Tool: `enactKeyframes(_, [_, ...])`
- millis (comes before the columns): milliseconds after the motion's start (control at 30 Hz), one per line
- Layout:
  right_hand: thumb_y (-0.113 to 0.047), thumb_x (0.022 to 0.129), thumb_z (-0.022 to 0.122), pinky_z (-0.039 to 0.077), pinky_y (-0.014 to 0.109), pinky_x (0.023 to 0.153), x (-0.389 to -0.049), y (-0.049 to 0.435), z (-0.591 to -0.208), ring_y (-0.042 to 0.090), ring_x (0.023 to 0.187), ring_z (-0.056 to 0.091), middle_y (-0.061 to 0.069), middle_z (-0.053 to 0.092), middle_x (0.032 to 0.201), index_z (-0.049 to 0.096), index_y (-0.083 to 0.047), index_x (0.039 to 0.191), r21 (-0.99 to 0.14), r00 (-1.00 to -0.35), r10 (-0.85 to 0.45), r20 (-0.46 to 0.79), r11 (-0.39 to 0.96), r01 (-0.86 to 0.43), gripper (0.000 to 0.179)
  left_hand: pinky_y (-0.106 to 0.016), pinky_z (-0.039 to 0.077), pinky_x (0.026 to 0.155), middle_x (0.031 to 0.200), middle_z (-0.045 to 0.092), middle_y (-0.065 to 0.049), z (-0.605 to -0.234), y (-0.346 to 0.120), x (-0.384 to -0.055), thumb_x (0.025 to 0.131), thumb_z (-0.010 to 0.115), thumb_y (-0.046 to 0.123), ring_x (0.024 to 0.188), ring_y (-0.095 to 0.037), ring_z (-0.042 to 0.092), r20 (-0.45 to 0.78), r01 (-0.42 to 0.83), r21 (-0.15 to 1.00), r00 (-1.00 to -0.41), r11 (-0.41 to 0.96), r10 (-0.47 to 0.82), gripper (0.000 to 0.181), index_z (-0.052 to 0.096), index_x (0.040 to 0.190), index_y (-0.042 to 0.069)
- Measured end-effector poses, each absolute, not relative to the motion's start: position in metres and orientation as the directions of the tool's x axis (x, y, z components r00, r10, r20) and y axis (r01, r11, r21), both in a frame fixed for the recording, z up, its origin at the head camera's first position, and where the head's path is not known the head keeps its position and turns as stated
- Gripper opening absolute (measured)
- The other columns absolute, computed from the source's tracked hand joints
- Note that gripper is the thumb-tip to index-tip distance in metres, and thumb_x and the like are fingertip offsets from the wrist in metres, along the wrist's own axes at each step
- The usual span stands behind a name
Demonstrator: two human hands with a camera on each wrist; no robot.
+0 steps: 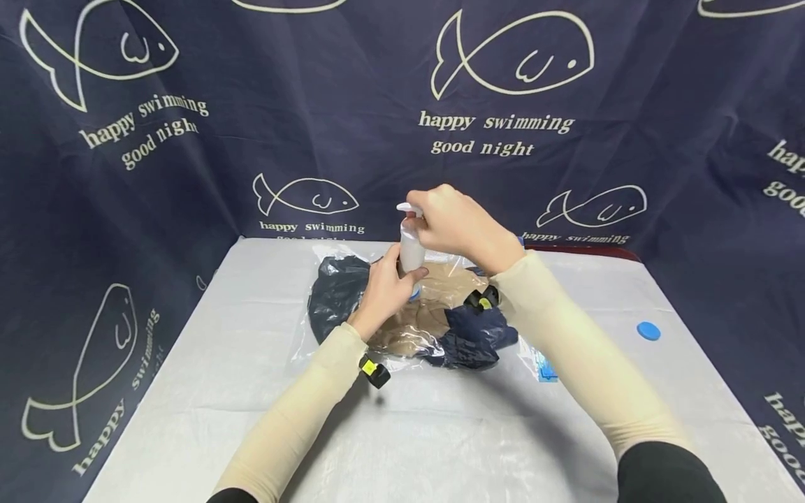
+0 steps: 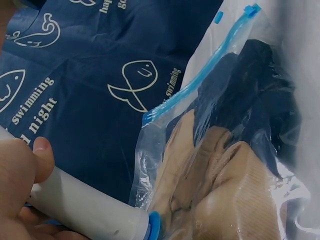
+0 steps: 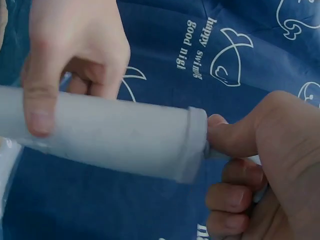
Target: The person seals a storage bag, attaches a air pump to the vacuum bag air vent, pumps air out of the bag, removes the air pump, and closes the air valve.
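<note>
A white hand pump (image 1: 411,253) stands nearly upright over a clear zip vacuum bag (image 1: 339,283) on the table. My left hand (image 1: 385,288) grips the pump's barrel, with the thumb across it in the right wrist view. At the barrel's top, my right hand (image 1: 449,222) holds the pump's handle (image 1: 407,208), fingers curled round it. The pump's lower end meets a blue ring (image 2: 155,225) at the bag's surface. Inside the bag lie folded tan cloth (image 2: 240,195) and dark navy cloth (image 1: 478,339). A blue zip strip (image 2: 195,82) runs along one bag edge.
A round blue cap (image 1: 648,330) lies on the white-covered table (image 1: 251,405) at the right. Near the bag's right end is a small blue printed piece (image 1: 546,367). A dark fish-print curtain (image 1: 377,84) hangs behind and on both sides.
</note>
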State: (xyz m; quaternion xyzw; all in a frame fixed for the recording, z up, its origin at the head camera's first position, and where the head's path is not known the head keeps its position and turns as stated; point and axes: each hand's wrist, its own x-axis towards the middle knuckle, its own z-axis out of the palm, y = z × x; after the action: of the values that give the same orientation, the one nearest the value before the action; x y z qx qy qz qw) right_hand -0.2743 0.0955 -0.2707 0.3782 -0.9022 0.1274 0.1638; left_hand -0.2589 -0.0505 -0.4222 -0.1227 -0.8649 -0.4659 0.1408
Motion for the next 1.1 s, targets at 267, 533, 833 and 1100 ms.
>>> enactKeyframes(267, [-0.01,0.094,0.071,0.056,0.04,0.068,-0.27,0.108,-0.227,0.025,0.071,0.065,0.011,0.072,0.085,0.067,0.0,0.097,-0.034,-0.436,-0.603,0.668,0.561,-0.827,0.012,-0.045,0.056,0.093,0.118,0.073,-0.016,-0.427,-0.049,-0.258,0.091,0.079,0.025,0.105,-0.03,0.071,0.358,0.344,0.755,-0.93,0.558,0.089,0.048,0.06,0.131,0.006])
enactKeyframes(533, [-0.008,0.096,0.067,0.044,0.034,0.069,-0.258,0.114,-0.195,0.026,0.073,0.054,0.018,0.059,0.084,0.068,0.006,0.118,0.016,-0.287,-0.473,0.833,0.539,-0.842,0.025,-0.046,0.056,0.093,0.119,0.073,-0.017,-0.426,-0.049,-0.258,0.09,0.08,0.025,0.107,-0.032,0.071,0.36,0.343,0.763,-0.929,0.548,0.08,0.05,0.06,0.131,0.005])
enactKeyframes(833, [-0.013,0.095,0.072,0.052,0.039,0.061,-0.268,0.106,-0.242,0.022,0.063,0.063,0.009,0.071,0.078,0.062,-0.003,0.087,-0.077,-0.517,-0.619,0.591,0.594,-0.8,0.016,-0.046,0.056,0.093,0.12,0.073,-0.016,-0.428,-0.049,-0.257,0.09,0.081,0.022,0.108,-0.031,0.071,0.356,0.343,0.768,-0.931,0.541,0.083,0.052,0.058,0.135,0.007])
enactKeyframes(1100, [-0.011,0.099,0.063,0.054,0.038,0.065,-0.272,0.097,-0.281,0.024,0.069,0.064,0.009,0.068,0.08,0.059,-0.006,0.088,-0.106,-0.643,-0.685,0.342,0.652,-0.751,0.013,-0.045,0.056,0.087,0.114,0.073,-0.015,-0.428,-0.05,-0.256,0.09,0.08,0.023,0.101,-0.029,0.071,0.363,0.351,0.773,-0.928,0.528,0.084,0.049,0.059,0.131,0.007])
